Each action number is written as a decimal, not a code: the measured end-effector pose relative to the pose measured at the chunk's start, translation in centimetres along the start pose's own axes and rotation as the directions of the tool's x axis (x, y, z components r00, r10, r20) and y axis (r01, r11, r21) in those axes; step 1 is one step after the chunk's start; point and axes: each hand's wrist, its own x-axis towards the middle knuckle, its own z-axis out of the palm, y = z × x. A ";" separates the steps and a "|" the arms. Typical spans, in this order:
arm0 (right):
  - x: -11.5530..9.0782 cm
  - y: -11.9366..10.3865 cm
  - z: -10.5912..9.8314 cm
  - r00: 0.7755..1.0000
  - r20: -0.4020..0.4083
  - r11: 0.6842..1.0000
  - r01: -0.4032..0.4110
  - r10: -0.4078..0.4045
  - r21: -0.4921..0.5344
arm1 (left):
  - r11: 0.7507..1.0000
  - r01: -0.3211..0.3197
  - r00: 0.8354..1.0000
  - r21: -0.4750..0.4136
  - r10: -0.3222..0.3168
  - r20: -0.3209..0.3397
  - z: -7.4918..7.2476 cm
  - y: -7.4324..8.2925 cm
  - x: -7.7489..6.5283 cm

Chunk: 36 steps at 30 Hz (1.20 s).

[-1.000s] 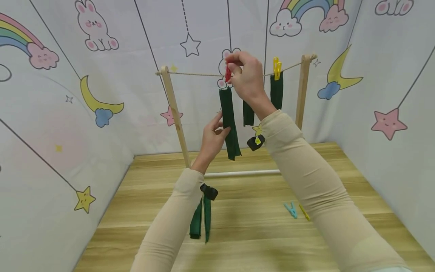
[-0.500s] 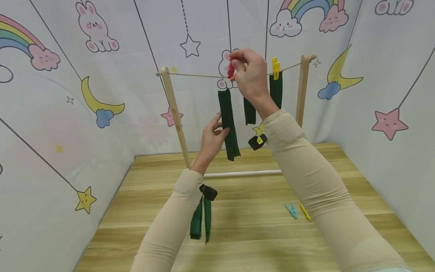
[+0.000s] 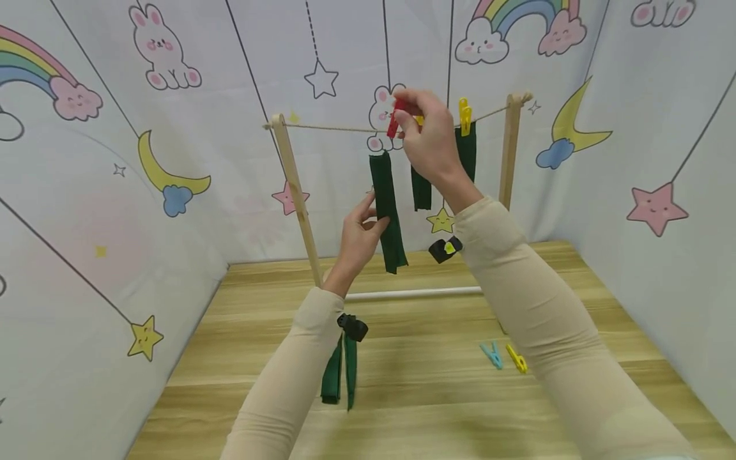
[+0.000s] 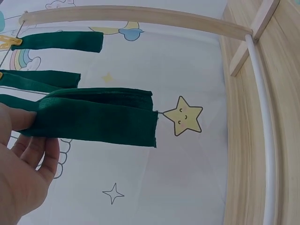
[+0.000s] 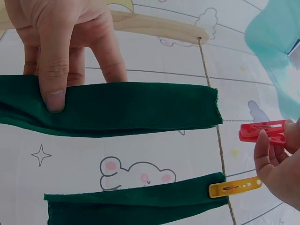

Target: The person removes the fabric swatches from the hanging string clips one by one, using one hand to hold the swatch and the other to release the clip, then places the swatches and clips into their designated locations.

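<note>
A dark green cloth strip (image 3: 386, 191) hangs upright, pinched about midway by my left hand (image 3: 359, 236), thumb in front and fingers behind. In the head view its top end shows just below the rope (image 3: 328, 127). My right hand (image 3: 430, 137) pinches a red clothespin (image 5: 262, 132) between thumb and fingers, close by the rope and above that strip. Another green strip (image 5: 136, 201) hangs from the rope by a yellow clothespin (image 5: 234, 187). Farther right, a yellow clothespin (image 3: 465, 117) holds a third strip (image 3: 466, 153).
Wooden posts (image 3: 296, 191) carry the rope, with a white rod (image 3: 414, 294) low between them. More green strips (image 3: 331, 377) lie on the wooden table (image 3: 425, 409), partly behind my left forearm. A blue clothespin (image 3: 492, 354) and a yellow one (image 3: 516, 359) lie near my right forearm.
My right hand has drifted slightly right with the red clothespin, which now tilts more. The held strip's top has shifted slightly left and down; my left hand stays nearly still.
</note>
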 end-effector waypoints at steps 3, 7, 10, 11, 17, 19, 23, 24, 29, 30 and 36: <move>-0.5 0.0 -0.3 1.000 0.010 1.000 0.024 -0.023 -0.011 | 1.000 -0.010 1.000 -0.005 0.010 0.003 0.0 -0.1 -0.2; -1.3 0.4 -0.7 1.000 0.007 0.999 0.027 -0.026 -0.018 | 1.000 -0.004 1.000 0.001 0.004 0.010 -0.1 -0.4 -0.5; -2.0 0.9 -1.0 1.000 -0.007 1.000 0.021 -0.021 -0.016 | 1.000 0.019 1.000 0.004 -0.019 0.009 -0.2 -0.7 -0.9; -2.2 1.1 -1.1 1.000 -0.014 1.000 0.024 -0.024 -0.016 | 1.000 0.024 1.000 0.005 -0.024 0.008 -0.2 -0.7 -1.0; -3.7 2.1 -1.8 0.998 -0.046 0.999 0.038 -0.038 0.003 | 0.998 0.059 0.998 -0.024 -0.059 -0.004 -0.2 -0.8 -1.6; -4.2 2.3 -1.9 0.998 -0.057 0.999 0.033 -0.033 -0.001 | 0.997 0.071 0.997 -0.034 -0.072 -0.011 -0.3 -0.7 -1.8; -5.2 2.6 -2.4 0.997 -0.075 1.000 0.023 -0.024 -0.015 | 0.997 0.070 0.997 -0.033 -0.071 -0.021 -0.3 -0.6 -2.1; -5.4 2.7 -2.6 0.996 -0.079 0.999 0.027 -0.028 -0.023 | 0.997 0.067 0.997 -0.033 -0.068 -0.021 -0.4 -0.5 -2.2; -7.0 3.7 -3.4 0.995 -0.089 0.997 0.030 -0.036 -0.066 | 0.997 0.067 0.998 -0.029 -0.067 -0.007 -0.5 -0.7 -2.8; -7.4 4.0 -3.6 0.995 -0.092 0.996 0.025 -0.033 -0.082 | 0.997 0.072 0.997 -0.026 -0.072 -0.004 -0.6 -0.8 -3.0; -9.5 6.0 -4.6 0.994 -0.098 0.992 0.031 -0.043 -0.121 | 0.995 0.091 0.996 -0.027 -0.091 0.008 -0.6 -1.3 -4.0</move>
